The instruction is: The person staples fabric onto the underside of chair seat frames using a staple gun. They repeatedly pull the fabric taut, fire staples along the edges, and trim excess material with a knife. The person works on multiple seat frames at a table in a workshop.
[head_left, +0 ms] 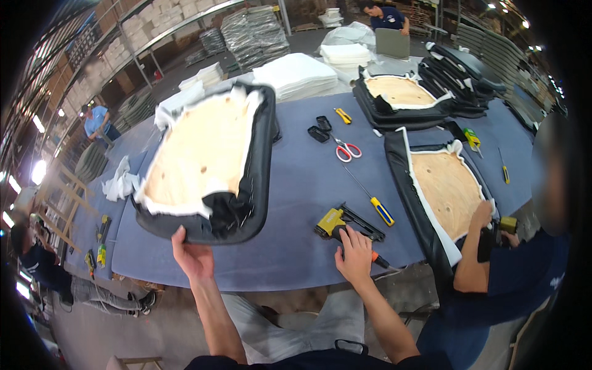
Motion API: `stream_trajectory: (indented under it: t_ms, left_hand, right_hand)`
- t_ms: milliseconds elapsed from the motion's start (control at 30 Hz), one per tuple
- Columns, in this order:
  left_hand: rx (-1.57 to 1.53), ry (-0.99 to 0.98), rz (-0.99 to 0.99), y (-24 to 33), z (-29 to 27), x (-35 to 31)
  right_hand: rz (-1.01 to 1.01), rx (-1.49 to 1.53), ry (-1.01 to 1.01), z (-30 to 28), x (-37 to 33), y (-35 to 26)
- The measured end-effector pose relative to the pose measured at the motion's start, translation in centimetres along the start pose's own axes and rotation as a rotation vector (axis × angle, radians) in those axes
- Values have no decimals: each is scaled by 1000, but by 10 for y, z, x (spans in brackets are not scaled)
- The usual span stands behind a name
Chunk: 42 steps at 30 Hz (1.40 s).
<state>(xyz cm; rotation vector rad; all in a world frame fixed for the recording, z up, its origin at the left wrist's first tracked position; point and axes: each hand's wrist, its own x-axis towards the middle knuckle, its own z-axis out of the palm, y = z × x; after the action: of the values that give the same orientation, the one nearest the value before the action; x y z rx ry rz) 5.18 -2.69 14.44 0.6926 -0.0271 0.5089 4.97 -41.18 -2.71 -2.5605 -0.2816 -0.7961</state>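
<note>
An upturned seat panel (203, 154) lies on the blue-grey table (296, 179): bare plywood in the middle, white padding and black covering folded over its rim. My left hand (192, 254) grips the black covering at the panel's near edge. My right hand (354, 253) rests on the handle of a yellow and black staple gun (345, 225), which lies on the table to the right of the panel.
A screwdriver with a blue and yellow handle (373, 200), red-handled scissors (345, 148) and a black case (319, 129) lie mid-table. At the right a co-worker's hand (482, 216) holds another seat panel (447, 185). More panels, white foam stacks (296, 74) and other people are beyond.
</note>
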Motion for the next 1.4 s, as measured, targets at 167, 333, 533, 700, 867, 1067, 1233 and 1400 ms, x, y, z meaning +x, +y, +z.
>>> stream_trajectory:
  t_ms: [167,333,533,700,867,1067,1233,1400]
  left_hand:
    - [-27,-193,14,-33,65,162]
    - [-9,-127,-57,-100,113,352]
    - [62,120,-238,-229,-50,470]
    - [214,230,-322,-359,-60,422]
    - [599,207,-314,-245,-124,486]
    - [1964,-905,252,-269,-87,230]
    - [2089,-810,161,-122,-115,65]
    - [1916,-899,214,-97,-174,7]
  right_hand:
    - [26,-39,-25,-4,3,4]
    - [66,-50,-72,-3,12,-1]
    - [55,-6,-121,2,22,-12]
    - [161,-112,-124,-11,13,-1]
    - [84,77,-77,-5,33,-10]
    - [388,270,-137,-19,29,19]
    - [551,236,-32,-108,175,160]
    - [662,-228,200,-315,298,285]
